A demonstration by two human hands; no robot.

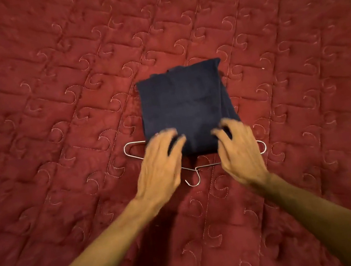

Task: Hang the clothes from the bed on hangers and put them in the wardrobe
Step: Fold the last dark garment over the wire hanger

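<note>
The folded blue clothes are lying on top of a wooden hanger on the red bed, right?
Not quite. The hanger is thin metal wire, not wood. The head view shows the folded dark blue clothes lying on top of it on the red bed.

Red quilted bedspread (50, 106), two things on it.
A folded navy garment (183, 104) lies mid-quilt; a wire hanger (196, 171) sticks out from under the garment's near edge.

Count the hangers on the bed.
1. The wire hanger lies on the red quilt, partly under the folded navy garment, hook toward the person. More could hide beneath it.
</note>
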